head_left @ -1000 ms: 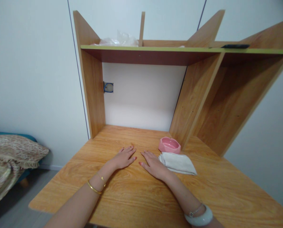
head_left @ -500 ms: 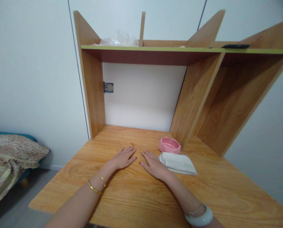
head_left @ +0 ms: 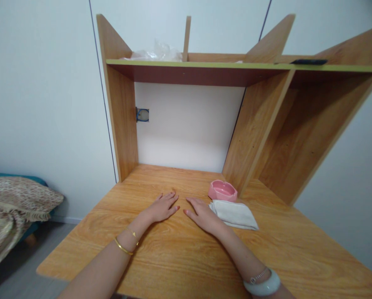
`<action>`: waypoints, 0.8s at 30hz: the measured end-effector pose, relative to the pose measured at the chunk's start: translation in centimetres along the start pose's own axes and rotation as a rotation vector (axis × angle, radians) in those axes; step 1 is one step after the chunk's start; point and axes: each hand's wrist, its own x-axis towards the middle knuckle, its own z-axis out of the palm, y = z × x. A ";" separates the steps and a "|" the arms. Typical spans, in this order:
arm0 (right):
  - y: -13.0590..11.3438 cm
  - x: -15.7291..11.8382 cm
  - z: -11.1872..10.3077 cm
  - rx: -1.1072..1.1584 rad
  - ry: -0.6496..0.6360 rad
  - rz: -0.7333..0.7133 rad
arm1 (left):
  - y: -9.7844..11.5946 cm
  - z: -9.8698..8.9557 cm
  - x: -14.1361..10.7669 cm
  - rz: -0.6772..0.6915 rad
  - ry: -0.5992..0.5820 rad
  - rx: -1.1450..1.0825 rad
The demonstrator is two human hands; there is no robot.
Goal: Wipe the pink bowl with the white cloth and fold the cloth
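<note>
My left hand [head_left: 162, 207] lies palm down on the wooden desk [head_left: 173, 257], its fingers stretched out and holding nothing. To its right, my right hand [head_left: 203, 215] is also over the desktop, empty, with its thumb apart from the fingers. Beside the right hand is a folded white cloth [head_left: 235, 214]; whether the hand touches its left edge I cannot tell. Just behind the cloth stands a pink angular bowl [head_left: 222, 191], close to the upright wooden panel.
A shelf unit [head_left: 186, 71] rises from the back of the desk. On it lie a clear plastic bag [head_left: 157, 52] and a dark flat object [head_left: 309, 62]. A wall socket box [head_left: 142, 115] shows at the back left. Patterned fabric [head_left: 17, 203] covers furniture at far left.
My right hand has shifted slightly, its fingers now closer together and seen more from the side. My left hand, the cloth and the bowl stay in place.
</note>
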 end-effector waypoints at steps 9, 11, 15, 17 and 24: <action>1.5 0.4 -6.3 -0.272 0.462 0.392 | 0.1 -0.2 -0.2 -0.002 0.001 -0.005; 2.5 0.0 -7.6 -0.286 0.378 0.559 | 0.2 -0.3 -0.2 -0.005 -0.005 -0.005; 5.8 -0.7 -8.6 -0.257 0.217 0.804 | 0.1 -0.2 -0.2 0.003 0.006 -0.015; 7.4 -0.8 -8.4 -0.231 0.199 0.840 | 0.0 -0.1 -0.2 0.006 0.011 -0.014; 9.7 -0.8 -7.2 -0.169 0.239 0.778 | -0.2 0.1 -0.1 -0.007 0.012 -0.010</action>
